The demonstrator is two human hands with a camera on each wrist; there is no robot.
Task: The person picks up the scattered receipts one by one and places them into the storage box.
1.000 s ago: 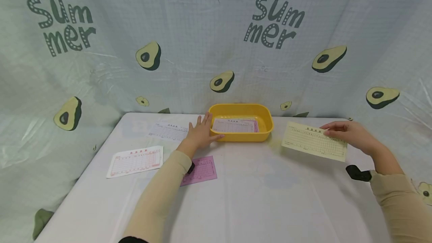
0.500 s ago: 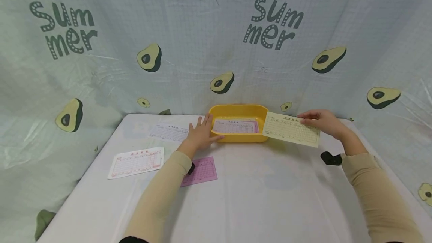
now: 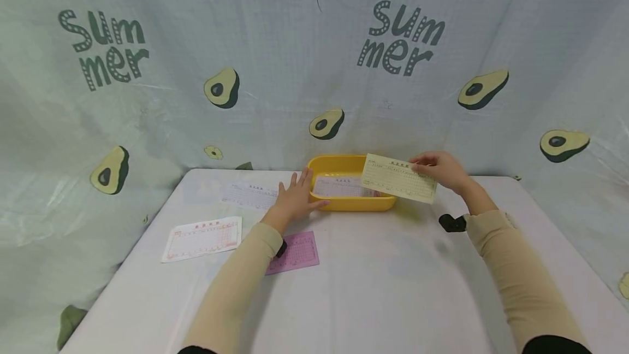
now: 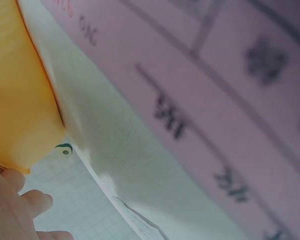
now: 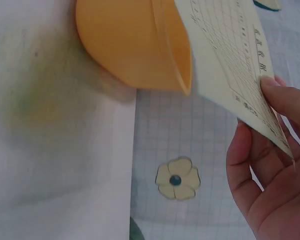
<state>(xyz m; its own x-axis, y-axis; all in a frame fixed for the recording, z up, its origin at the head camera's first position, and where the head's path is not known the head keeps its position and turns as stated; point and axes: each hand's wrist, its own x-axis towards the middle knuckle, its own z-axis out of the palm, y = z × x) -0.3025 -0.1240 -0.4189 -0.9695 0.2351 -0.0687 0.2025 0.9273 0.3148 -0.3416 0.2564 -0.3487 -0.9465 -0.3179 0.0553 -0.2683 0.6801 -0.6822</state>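
A pale yellow printed form [image 3: 397, 179] is pinched between thumb and fingers of my right hand [image 3: 439, 171]. It slants over the right part of a yellow plastic tray [image 3: 354, 204], hiding some of what lies inside. In the right wrist view the thumb presses on the face of the form [image 5: 230, 55], with the fingers behind. Spread fingers of my left hand [image 3: 295, 201] touch the left rim of the tray. A white-lilac form [image 3: 339, 186] lies in the tray. Below my left wrist a pink form [image 3: 300, 250] rests on the table, partly covered by the sleeve.
A white form with red print [image 3: 203, 238] lies on the left of the white table [image 3: 383, 299]. Behind the left hand is a pale form with bluish print [image 3: 249, 194]. A curtain with avocado prints [image 3: 275, 86] hangs right behind the tray.
My right hand has carried the yellow form leftward, from beside the tray to above its right part. The left hand has stayed at the tray's left rim.
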